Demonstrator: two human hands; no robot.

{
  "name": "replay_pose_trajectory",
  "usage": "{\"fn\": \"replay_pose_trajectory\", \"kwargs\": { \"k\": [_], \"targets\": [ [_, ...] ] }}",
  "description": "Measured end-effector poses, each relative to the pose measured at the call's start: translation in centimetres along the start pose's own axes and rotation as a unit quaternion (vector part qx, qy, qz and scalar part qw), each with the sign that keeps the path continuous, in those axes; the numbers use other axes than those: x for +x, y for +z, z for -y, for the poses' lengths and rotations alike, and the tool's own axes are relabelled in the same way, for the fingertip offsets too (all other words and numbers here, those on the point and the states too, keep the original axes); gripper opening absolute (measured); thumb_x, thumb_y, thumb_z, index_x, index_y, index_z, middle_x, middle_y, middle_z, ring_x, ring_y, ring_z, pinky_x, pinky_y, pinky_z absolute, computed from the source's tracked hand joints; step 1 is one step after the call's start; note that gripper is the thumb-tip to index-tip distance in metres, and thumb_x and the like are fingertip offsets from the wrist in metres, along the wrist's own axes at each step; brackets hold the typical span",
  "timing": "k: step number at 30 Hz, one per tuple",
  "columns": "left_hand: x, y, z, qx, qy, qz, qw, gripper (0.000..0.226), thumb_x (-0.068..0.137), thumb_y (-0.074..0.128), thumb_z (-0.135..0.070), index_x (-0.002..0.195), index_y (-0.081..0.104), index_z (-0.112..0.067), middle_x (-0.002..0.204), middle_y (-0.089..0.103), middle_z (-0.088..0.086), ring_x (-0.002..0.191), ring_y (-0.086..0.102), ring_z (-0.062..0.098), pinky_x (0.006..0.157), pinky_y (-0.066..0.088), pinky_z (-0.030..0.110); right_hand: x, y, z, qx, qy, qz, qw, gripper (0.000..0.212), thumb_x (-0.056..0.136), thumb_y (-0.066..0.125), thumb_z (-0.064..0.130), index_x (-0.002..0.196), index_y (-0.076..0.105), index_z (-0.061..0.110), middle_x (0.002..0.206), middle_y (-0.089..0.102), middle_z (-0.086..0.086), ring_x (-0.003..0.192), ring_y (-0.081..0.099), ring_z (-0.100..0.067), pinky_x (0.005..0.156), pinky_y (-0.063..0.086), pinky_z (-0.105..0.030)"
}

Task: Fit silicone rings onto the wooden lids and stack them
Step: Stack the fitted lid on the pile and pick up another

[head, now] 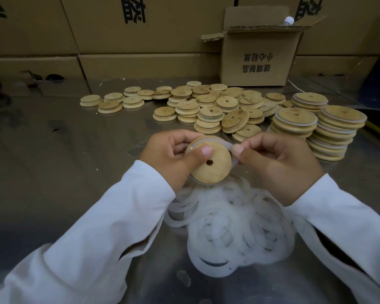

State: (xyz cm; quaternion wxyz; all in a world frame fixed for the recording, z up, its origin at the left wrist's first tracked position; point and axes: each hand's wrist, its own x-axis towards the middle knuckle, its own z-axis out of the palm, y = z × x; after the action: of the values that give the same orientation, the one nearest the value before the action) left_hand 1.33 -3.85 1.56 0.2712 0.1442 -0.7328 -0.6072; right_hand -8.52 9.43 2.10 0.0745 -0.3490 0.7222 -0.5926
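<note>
Here, left hand (169, 157) tight around lid (216, 171), right hand (279, 163) tight on ring (228, 145), seemingly rim-side.

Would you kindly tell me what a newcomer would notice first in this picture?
First, the centre: the left hand holds a wooden lid while the right hand pinches a silicone ring at its rim. Just below lies a heap of white rings on the metal table; beyond, loose lids spread out, with ringed stacks at the right.
</note>
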Motion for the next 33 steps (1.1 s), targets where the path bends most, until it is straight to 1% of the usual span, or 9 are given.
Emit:
{"fn": "replay_pose_trajectory", "kwargs": {
  "k": [4,8,12,15,20,23,26,28,33],
  "targets": [
    [-0.07,0.15,0.09,-0.001,0.001,-0.015,1.000,0.012,0.079,0.065,-0.009,0.090,0.066,-0.016,0.081,0.071,0.002,0.071,0.067,0.008,0.064,0.054,0.019,-0.14,0.27,0.06,0.017,-0.008,0.010,1.000,0.016,0.078,0.066,0.017,0.062,0.065,0.020,0.047,0.058,0.013,0.044,0.049,0.002,0.047,0.038,-0.007],
    [-0.22,0.70,0.29,-0.017,-0.004,-0.025,1.000,0.013,0.080,0.064,-0.009,0.093,0.065,-0.012,0.083,0.070,0.004,0.072,0.067,0.009,0.067,0.056,0.021,-0.23,0.29,-0.03,0.060,-0.008,0.000,0.998,0.015,0.076,0.067,0.014,0.063,0.064,0.020,0.053,0.061,0.009,0.053,0.053,-0.002,0.053,0.044,-0.010],
    [-0.18,0.69,0.35,-0.033,-0.013,-0.034,0.999,0.010,0.081,0.063,-0.008,0.088,0.066,-0.015,0.079,0.071,0.003,0.070,0.067,0.009,0.068,0.056,0.025,-0.13,0.14,0.13,0.079,0.007,0.026,0.996,0.016,0.076,0.067,0.005,0.068,0.065,0.019,0.059,0.062,0.007,0.058,0.057,-0.004,0.058,0.047,-0.010],
    [-0.17,0.72,0.43,-0.034,-0.017,-0.036,0.999,0.010,0.081,0.063,-0.008,0.088,0.066,-0.015,0.079,0.071,0.003,0.070,0.066,0.009,0.069,0.056,0.026,-0.09,0.27,0.03,0.084,0.021,0.025,0.996,0.020,0.077,0.065,0.000,0.069,0.064,0.019,0.057,0.062,0.008,0.058,0.058,-0.006,0.061,0.050,-0.012],
    [-0.12,0.61,0.46,-0.025,-0.016,-0.031,0.999,0.011,0.080,0.064,-0.010,0.089,0.066,-0.015,0.084,0.071,0.006,0.077,0.067,0.015,0.074,0.056,0.031,-0.16,0.34,-0.05,0.050,0.013,0.020,0.998,0.023,0.079,0.064,0.000,0.068,0.062,0.020,0.051,0.060,0.012,0.052,0.056,0.001,0.055,0.046,-0.008],
    [-0.09,0.60,0.49,-0.022,-0.016,-0.028,0.999,0.011,0.079,0.065,-0.011,0.089,0.066,-0.015,0.084,0.071,0.006,0.077,0.067,0.015,0.075,0.056,0.032,-0.19,0.34,0.00,0.033,0.015,0.019,0.999,0.023,0.080,0.064,0.001,0.067,0.061,0.021,0.048,0.058,0.013,0.049,0.055,0.002,0.053,0.045,-0.006],
    [-0.05,0.63,0.53,-0.022,-0.014,-0.032,0.999,0.011,0.079,0.065,-0.010,0.088,0.066,-0.016,0.083,0.071,0.005,0.076,0.067,0.014,0.074,0.056,0.030,-0.21,0.16,0.12,0.047,0.032,0.028,0.998,0.021,0.079,0.065,0.002,0.069,0.063,0.019,0.047,0.060,0.014,0.049,0.056,0.002,0.053,0.046,-0.007],
    [-0.06,0.63,0.57,-0.025,-0.014,-0.035,0.999,0.011,0.080,0.064,-0.009,0.088,0.066,-0.015,0.083,0.070,0.005,0.075,0.067,0.015,0.073,0.056,0.030,-0.21,0.03,0.25,0.072,0.054,0.035,0.995,0.019,0.079,0.065,0.002,0.070,0.064,0.018,0.048,0.061,0.009,0.047,0.055,0.001,0.052,0.047,-0.009],
    [-0.13,0.70,0.65,-0.029,-0.016,-0.028,0.999,0.011,0.079,0.064,-0.010,0.090,0.066,-0.014,0.085,0.070,0.008,0.076,0.066,0.015,0.072,0.055,0.029,-0.25,-0.13,0.40,0.089,0.075,0.039,0.992,0.017,0.078,0.066,0.003,0.069,0.065,0.017,0.048,0.061,0.006,0.042,0.052,-0.001,0.047,0.045,-0.009]
  ]
}}
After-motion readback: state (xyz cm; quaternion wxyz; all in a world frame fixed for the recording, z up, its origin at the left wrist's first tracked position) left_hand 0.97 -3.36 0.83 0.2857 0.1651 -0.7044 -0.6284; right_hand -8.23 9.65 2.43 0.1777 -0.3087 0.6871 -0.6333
